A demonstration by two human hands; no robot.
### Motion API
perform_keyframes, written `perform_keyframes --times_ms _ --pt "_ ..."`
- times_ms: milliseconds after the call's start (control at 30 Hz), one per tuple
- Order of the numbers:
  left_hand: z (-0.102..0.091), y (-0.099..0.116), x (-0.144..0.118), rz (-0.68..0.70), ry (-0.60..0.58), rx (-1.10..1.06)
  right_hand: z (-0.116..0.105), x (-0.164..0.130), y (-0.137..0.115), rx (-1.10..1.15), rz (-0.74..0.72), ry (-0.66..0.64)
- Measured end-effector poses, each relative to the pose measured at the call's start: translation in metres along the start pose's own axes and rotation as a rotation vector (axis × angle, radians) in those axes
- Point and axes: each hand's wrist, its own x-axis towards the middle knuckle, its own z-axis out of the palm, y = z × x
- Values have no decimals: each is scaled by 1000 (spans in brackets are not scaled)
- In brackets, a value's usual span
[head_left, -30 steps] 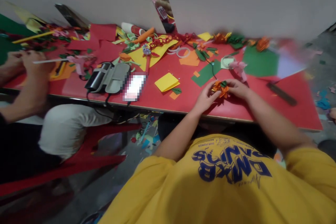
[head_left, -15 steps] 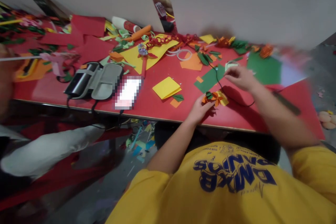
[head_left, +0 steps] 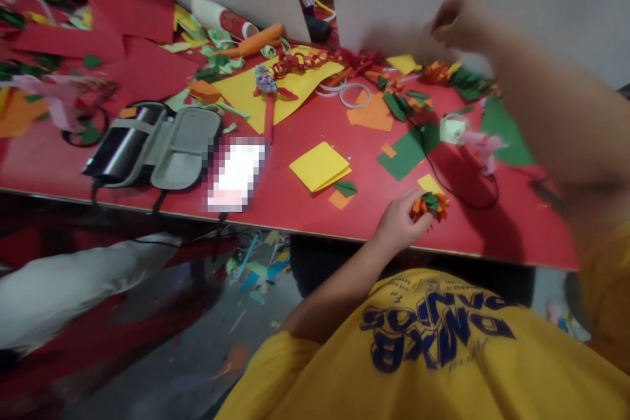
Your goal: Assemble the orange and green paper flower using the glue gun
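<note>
My left hand (head_left: 399, 222) grips an orange paper flower (head_left: 443, 205) with a green centre (head_left: 431, 199), just above the near table edge. High over the right side of the table is my right hand (head_left: 460, 20), fingers curled together and blurred. Whether anything is pinched in it cannot be made out. Below it lie a pink glue gun (head_left: 483, 147) and a pale square piece (head_left: 453, 131), with a black cord (head_left: 443, 185) looping towards the flower. A small yellow paper piece (head_left: 429, 185) rests behind the flower.
Folded yellow paper (head_left: 319, 165), a blurred-out bright screen (head_left: 237, 174) and an open grey case (head_left: 187, 147) lie to the left on the red table (head_left: 275, 210). Paper scraps, a paper chain (head_left: 295, 64) and green sheets (head_left: 403, 157) lie behind. A person's pale-clothed leg (head_left: 88, 282) is at lower left.
My right hand has risen from the table beside the pale piece to well above it. The left hand has turned the flower so its green centre faces up. The view has shifted.
</note>
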Motion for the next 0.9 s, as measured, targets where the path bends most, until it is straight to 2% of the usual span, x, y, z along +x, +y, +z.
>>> perform_keyframes --times_ms 167,333,433,533,667,700,800,900 --pt "1 -2 -1 26 -55 63 -10 -20 -6 -218 132 4" --pt "0 -7 -3 62 -24 74 -25 -49 2 -202 158 -14" --pt "-2 -6 -5 63 -8 70 -40 -78 14 -122 163 24" --pt "-5 -3 -5 67 -16 91 -59 -122 38 57 155 109" --pt "-8 -1 -4 75 -21 133 -75 -204 91 227 110 213" --pt "-8 0 -3 76 -30 139 -74 -226 105 225 59 284" --pt "-8 1 -3 59 -42 132 -55 -290 140 188 2 406" --pt "-7 0 -3 17 -39 118 -20 -334 158 225 -26 592"
